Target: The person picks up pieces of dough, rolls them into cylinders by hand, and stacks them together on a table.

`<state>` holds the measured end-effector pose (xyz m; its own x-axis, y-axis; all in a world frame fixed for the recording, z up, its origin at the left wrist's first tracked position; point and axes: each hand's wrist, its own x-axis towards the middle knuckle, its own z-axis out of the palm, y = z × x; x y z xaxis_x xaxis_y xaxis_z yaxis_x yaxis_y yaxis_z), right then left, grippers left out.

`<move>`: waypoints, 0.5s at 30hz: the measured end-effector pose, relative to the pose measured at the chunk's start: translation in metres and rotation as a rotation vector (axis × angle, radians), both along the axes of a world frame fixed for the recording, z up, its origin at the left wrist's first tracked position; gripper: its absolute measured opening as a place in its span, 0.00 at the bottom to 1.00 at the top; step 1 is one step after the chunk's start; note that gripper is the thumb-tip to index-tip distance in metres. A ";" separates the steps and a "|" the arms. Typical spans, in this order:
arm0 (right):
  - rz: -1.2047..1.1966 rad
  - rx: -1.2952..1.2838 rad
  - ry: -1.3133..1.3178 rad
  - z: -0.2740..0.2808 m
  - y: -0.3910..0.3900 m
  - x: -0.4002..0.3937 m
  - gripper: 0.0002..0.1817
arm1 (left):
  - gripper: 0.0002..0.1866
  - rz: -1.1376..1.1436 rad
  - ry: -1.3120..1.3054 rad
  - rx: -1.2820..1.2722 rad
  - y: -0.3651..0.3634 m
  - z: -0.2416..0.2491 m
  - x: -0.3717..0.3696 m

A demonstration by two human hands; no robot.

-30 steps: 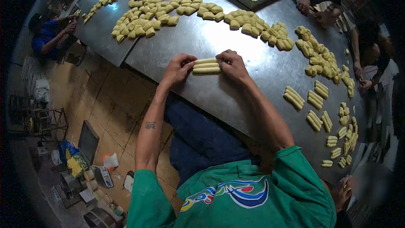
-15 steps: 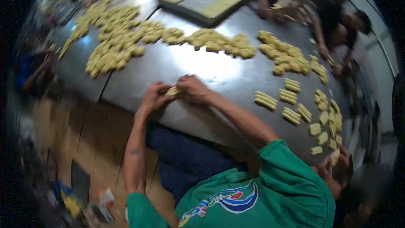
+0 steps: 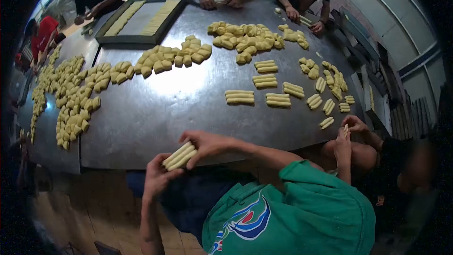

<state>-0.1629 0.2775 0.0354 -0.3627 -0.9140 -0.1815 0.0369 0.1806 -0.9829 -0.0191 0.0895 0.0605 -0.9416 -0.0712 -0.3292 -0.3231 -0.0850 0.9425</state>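
Between my two hands, at the near edge of the metal table, is a bundle of pale yellow dough sticks (image 3: 180, 156) lying side by side. My left hand (image 3: 157, 174) grips its lower left end, with the thumb underneath. Around the upper right end are the fingers of my right hand (image 3: 204, 145). Farther right on the table, similar bundles rest in small groups, one nearest to my right hand being a dough stick bundle (image 3: 239, 97).
Cut dough pieces (image 3: 165, 59) form a long band across the metal table (image 3: 141, 118). Behind them a dark tray (image 3: 146, 19) holds two rows of dough. Several co-workers sit around the table; one co-worker's hands (image 3: 346, 134) work dough at my right.
My view has swung rightward and steadied. Both hands have come to the table's near edge, and the dough sticks, mostly covered by fingers before, now show plainly between them.
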 end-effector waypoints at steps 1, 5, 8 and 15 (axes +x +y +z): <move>-0.129 0.084 -0.084 0.003 0.011 0.000 0.23 | 0.20 0.017 0.021 0.023 0.015 0.004 -0.003; -0.483 0.082 0.095 0.011 0.059 -0.013 0.16 | 0.20 0.062 -0.069 0.116 0.044 -0.005 -0.031; -0.571 0.186 0.029 0.102 0.126 -0.025 0.12 | 0.20 -0.050 0.003 0.442 0.059 -0.012 -0.034; -0.933 0.223 0.096 0.132 0.224 -0.043 0.12 | 0.20 -0.079 0.033 0.350 0.038 -0.019 -0.044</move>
